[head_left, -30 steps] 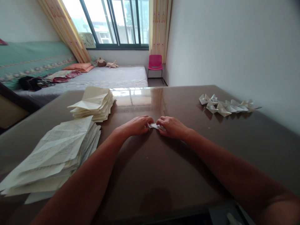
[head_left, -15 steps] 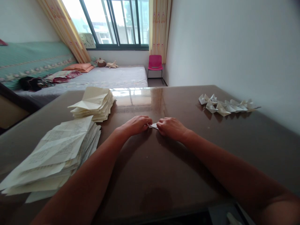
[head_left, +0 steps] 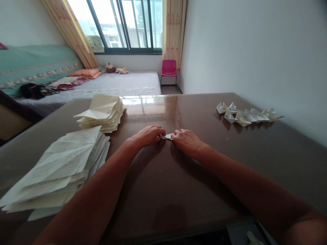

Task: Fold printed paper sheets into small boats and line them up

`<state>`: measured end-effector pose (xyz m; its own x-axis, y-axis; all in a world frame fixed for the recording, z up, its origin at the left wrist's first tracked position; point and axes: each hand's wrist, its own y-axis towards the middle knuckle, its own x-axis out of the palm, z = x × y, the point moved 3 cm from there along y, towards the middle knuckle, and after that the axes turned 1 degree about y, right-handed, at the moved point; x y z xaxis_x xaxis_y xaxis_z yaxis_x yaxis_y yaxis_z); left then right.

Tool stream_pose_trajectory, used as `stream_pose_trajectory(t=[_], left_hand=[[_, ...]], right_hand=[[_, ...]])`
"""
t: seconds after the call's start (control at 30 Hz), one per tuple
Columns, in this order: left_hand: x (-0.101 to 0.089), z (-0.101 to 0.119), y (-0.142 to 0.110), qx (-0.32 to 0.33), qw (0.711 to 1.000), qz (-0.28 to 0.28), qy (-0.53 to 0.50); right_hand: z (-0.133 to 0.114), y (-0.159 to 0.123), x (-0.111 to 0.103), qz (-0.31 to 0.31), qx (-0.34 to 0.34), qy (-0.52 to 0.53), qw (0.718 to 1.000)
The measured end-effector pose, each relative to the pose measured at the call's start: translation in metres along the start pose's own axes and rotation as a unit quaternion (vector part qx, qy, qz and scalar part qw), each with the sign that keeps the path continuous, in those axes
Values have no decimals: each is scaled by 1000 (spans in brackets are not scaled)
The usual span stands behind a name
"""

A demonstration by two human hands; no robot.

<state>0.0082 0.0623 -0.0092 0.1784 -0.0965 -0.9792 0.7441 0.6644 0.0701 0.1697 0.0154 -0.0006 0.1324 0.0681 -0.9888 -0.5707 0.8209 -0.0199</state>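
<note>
Between my two hands, over the middle of the brown table (head_left: 163, 183), is a small folded piece of white paper (head_left: 168, 136). My left hand (head_left: 151, 135) pinches its left end. The fingers of my right hand (head_left: 186, 139) are closed on its right end. Most of the paper is hidden by the fingers; only a narrow strip shows. Several folded paper boats (head_left: 242, 119) stand in a cluster toward the table's far right.
On the left lie a near stack of creased written sheets (head_left: 61, 160) and a farther stack of cream paper (head_left: 102, 110). A bed (head_left: 135, 81) and a pink chair (head_left: 169, 68) stand beyond the table. A white wall (head_left: 255, 51) runs along the right.
My right hand has turned slightly and its fingers have shifted on the paper's right end, with a bit more paper showing. My left hand has barely moved.
</note>
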Motion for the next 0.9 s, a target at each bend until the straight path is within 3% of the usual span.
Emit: stream_pose_trajectory(t=[0.27, 0.53, 0.9], left_hand=[[3, -6, -3, 5, 1000, 15, -27], [2, -3, -2, 0, 1000, 15, -14], [8, -5, -3, -20, 998, 57, -8]], right_hand=[[19, 3, 4, -7, 22, 43, 999], [4, 2, 2, 24, 13, 8, 1000], [20, 1, 0, -3, 49, 60, 997]])
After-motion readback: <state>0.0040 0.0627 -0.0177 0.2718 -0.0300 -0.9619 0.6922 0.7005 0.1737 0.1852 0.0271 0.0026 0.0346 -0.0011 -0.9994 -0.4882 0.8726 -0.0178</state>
